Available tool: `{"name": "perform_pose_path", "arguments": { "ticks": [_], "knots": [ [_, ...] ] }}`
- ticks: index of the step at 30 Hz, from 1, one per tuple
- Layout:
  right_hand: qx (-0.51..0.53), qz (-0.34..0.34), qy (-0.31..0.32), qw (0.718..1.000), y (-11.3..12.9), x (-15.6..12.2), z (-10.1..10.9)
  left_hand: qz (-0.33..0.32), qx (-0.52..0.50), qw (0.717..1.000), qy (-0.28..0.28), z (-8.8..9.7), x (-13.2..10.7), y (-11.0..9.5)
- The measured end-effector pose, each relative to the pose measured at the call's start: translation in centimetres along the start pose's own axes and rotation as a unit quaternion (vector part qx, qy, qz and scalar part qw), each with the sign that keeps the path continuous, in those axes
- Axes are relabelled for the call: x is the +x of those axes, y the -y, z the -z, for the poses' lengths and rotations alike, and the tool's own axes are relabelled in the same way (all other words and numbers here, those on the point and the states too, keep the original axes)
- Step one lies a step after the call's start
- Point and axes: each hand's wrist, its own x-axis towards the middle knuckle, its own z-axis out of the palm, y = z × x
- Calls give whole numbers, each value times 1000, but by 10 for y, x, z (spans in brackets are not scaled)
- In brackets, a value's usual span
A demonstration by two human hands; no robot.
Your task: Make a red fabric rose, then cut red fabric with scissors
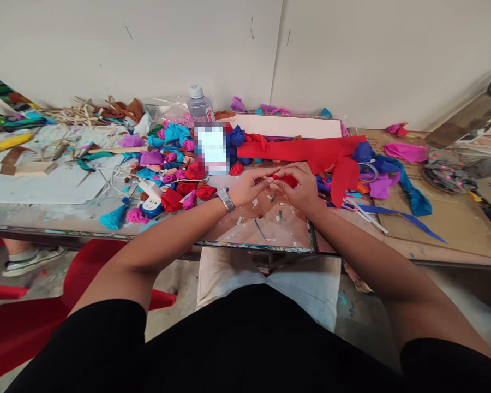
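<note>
Both hands meet over the table in front of me, around a small piece of red crepe paper [287, 180]. My left hand [249, 186] pinches its left end with the fingertips; a metal watch is on that wrist. From the other side, my right hand [301, 186] closes its thumb and fingers on the same piece. Part of the paper is hidden by the fingers. Just behind the hands lie long red crepe paper strips [286, 149], with one end hanging toward the right. Crumpled red paper balls [172, 200] lie left of my left hand.
A plastic bottle [200, 109] stands behind a lit phone [213, 150]. A power strip [152, 203] with white cable lies left among colourful crumpled paper. Scissors [352, 204] and a blue strip [405, 214] are at right, near cardboard [445, 229]. A red chair [85, 273] stands lower left.
</note>
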Motion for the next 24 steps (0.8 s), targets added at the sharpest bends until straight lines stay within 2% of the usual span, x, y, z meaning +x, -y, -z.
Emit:
{"name": "perform_pose_path", "arguments": {
  "ticks": [2, 4, 6, 11, 14, 19, 24],
  "knots": [
    [-2, 2, -3, 1000, 0, 0, 0, 4, 14, 999, -51, -1, -1, -2],
    [-3, 0, -9, 1000, 0, 1, 0, 7, 6, 997, -76, -1, -2, -4],
    [-2, -5, -11, 1000, 1, 1, 0, 8, -1, 997, -70, 0, -2, -7],
    [-3, -8, -10, 1000, 0, 1, 1, -5, 4, 1000, -8, 5, 0, -9],
    [-2, 2, -11, 1000, 0, 1, 2, -2, -17, 1000, 11, 5, 1, -6],
    [-6, 5, -1, 1000, 0, 1, 2, -8, 14, 1000, -7, 3, 0, -6],
    [-4, 17, -7, 1000, -1, -1, 1, 1, 2, 999, -34, 3, 1, -5]
  ]
}}
